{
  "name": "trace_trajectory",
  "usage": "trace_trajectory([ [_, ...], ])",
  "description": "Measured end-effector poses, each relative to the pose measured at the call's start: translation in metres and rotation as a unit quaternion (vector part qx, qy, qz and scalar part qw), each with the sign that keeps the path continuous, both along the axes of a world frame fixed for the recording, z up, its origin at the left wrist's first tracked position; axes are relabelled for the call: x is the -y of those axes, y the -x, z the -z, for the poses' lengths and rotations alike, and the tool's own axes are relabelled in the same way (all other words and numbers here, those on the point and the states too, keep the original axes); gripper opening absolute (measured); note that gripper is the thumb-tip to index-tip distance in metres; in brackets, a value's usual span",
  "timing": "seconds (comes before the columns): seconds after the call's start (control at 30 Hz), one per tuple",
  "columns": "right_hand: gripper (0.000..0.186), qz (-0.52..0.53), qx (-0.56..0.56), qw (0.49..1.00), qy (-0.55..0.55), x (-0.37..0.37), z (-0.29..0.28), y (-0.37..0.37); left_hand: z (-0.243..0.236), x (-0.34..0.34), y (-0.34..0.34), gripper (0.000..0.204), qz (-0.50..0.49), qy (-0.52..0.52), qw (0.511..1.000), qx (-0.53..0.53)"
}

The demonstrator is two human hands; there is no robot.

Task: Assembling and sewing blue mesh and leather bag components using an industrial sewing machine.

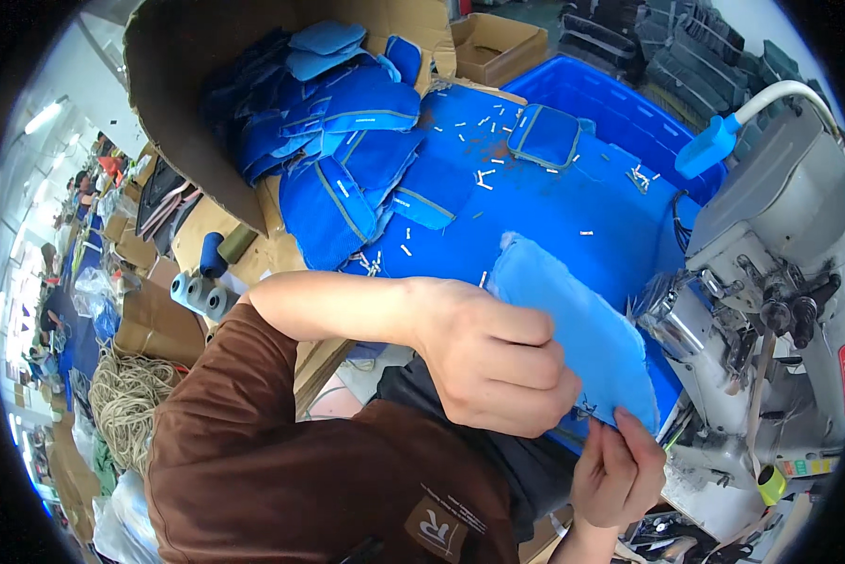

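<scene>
A light blue fabric piece [578, 320] with a pale, fuzzy edge stands tilted above the blue work surface. My right hand [620, 465] pinches its lower corner between thumb and fingers. Close beside that corner, my left hand [498, 362] is closed with its back turned up, overlapping the fabric's left side. What its fingers hold is hidden from view. A small dark thing [584, 411], too small to name, shows at the fabric edge between both hands.
A sewing machine [770, 226] stands close on the right. Blue fabric pieces [347, 141] spill from a tipped cardboard box [183, 113]. A pocket-like blue piece [545, 136] and small white tags lie on the blue surface [498, 211]. A blue crate [610, 99] stands behind; thread cones [197, 291] are left.
</scene>
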State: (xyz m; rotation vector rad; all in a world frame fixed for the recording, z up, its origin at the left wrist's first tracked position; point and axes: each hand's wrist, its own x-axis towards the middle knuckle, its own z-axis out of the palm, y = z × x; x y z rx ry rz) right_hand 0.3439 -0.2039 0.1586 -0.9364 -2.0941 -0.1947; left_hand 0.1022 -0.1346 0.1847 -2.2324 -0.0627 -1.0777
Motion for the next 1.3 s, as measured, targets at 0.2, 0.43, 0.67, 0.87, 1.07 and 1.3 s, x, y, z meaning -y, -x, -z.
trace_trajectory([
  [0.2, 0.019, 0.017, -0.027, 0.999, 0.01, -0.004, -0.006, 0.005, -0.007, -0.001, 0.001, 0.006, 0.008, 0.046, 0.999, -0.024],
  [0.43, 0.024, 0.024, -0.119, 0.98, 0.156, -0.01, -0.016, 0.004, -0.015, -0.009, -0.005, 0.023, 0.057, 0.292, 0.954, -0.015],
  [0.67, 0.025, 0.017, -0.218, 0.938, 0.268, -0.012, -0.025, 0.008, -0.021, -0.02, -0.01, 0.017, 0.084, 0.444, 0.892, -0.016],
  [0.87, 0.019, 0.04, -0.256, 0.89, 0.375, -0.017, -0.039, 0.006, -0.032, -0.032, -0.012, 0.012, 0.106, 0.566, 0.816, -0.05],
  [1.07, 0.02, -0.032, -0.181, 0.906, 0.381, -0.027, -0.034, -0.009, -0.033, -0.045, -0.017, 0.014, 0.127, 0.6, 0.787, -0.066],
  [1.3, 0.013, 0.002, -0.237, 0.846, 0.477, -0.032, -0.031, -0.011, -0.038, -0.075, -0.022, 0.017, 0.156, 0.645, 0.739, -0.117],
])
